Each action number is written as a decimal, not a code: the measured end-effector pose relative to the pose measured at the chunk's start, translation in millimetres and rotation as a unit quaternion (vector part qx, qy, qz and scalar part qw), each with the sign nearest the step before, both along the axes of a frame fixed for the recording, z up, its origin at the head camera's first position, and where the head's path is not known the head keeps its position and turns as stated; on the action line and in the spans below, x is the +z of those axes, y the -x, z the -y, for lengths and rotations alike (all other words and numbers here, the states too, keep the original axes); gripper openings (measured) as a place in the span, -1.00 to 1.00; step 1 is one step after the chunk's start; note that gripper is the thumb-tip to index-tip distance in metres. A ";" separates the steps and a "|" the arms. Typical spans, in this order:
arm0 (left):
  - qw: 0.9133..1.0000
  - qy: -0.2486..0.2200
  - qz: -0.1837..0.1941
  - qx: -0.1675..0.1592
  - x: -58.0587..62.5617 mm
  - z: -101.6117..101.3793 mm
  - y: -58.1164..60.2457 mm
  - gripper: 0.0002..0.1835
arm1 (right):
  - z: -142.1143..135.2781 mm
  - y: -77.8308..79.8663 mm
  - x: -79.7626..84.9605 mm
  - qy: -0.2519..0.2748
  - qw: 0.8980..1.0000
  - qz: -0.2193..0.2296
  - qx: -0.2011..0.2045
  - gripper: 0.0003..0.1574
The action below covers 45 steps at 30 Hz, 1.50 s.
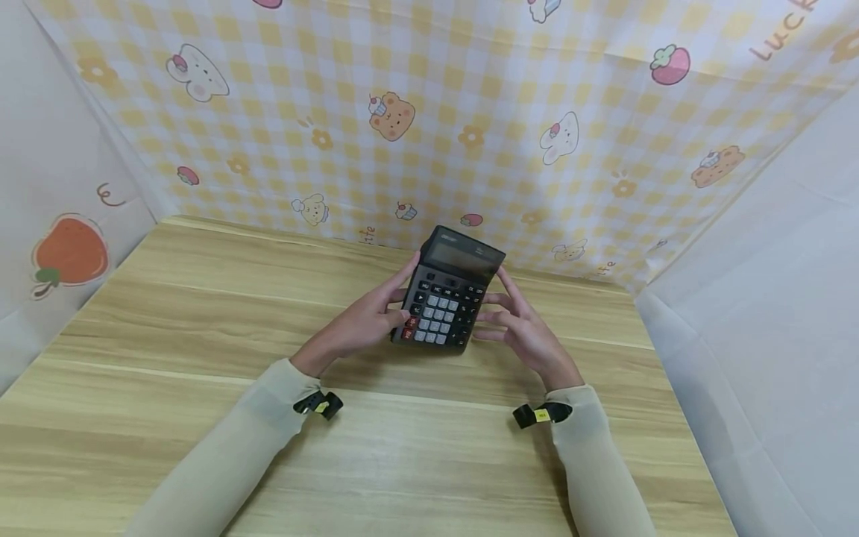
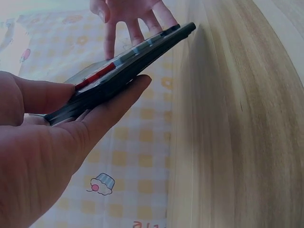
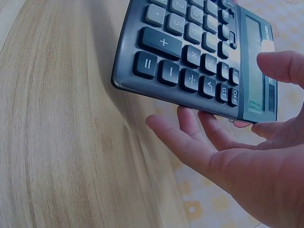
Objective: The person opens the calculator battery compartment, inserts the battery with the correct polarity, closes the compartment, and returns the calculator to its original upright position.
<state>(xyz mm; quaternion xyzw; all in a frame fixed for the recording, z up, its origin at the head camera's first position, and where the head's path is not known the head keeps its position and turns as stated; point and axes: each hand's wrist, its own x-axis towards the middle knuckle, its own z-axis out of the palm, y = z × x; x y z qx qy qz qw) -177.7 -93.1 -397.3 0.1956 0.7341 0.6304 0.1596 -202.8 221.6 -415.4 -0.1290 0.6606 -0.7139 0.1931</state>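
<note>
A black desk calculator point(image 1: 451, 287) with grey, black and red keys is tilted, its display end raised towards the cloth. My left hand point(image 1: 362, 322) holds its left side, the thumb on the front beside the red keys and the fingers behind, as the left wrist view shows. Along the right side, my right hand point(image 1: 530, 335) has its fingers spread and loosely extended. In the right wrist view the right thumb point(image 3: 282, 65) is over the display point(image 3: 254, 61), and the other fingers are by the edge; firm contact cannot be told.
The wood-grain table point(image 1: 429, 455) lies under both forearms. Behind it hangs a yellow checked cloth point(image 1: 268, 142) with cartoon prints, close beyond the calculator. White cloth sides point(image 1: 772, 335) stand at left and right. Each wrist wears a black strap with a small camera.
</note>
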 end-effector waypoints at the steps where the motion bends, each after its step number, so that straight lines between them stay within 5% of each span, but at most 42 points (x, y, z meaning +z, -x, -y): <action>1: 1.000 0.000 0.002 0.002 -0.4 0.2 0.6 0.06 | 0.0 0.0 0.3 -0.001 1.000 0.000 -0.001 0.20; 29: 0.996 0.080 0.013 0.026 -9.6 4.2 5.9 0.20 | -2.0 2.6 0.8 -0.051 0.998 0.015 -0.024 0.14; 30: 0.997 0.074 0.007 0.021 -25.2 7.1 14.7 0.20 | -2.0 2.6 0.8 -0.052 0.998 0.015 -0.025 0.13; 36: 0.995 0.095 -0.004 0.029 -28.4 7.6 15.8 0.15 | -2.1 1.9 0.9 -0.062 0.998 0.014 -0.024 0.10; 37: 0.993 0.108 -0.006 0.039 -13.8 4.9 7.2 0.13 | -2.1 1.8 0.8 -0.064 0.998 0.014 -0.024 0.10; 45: 0.991 0.111 -0.030 0.068 -16.1 1.8 6.6 0.06 | -1.3 2.6 -2.1 -0.076 0.997 0.011 -0.021 0.08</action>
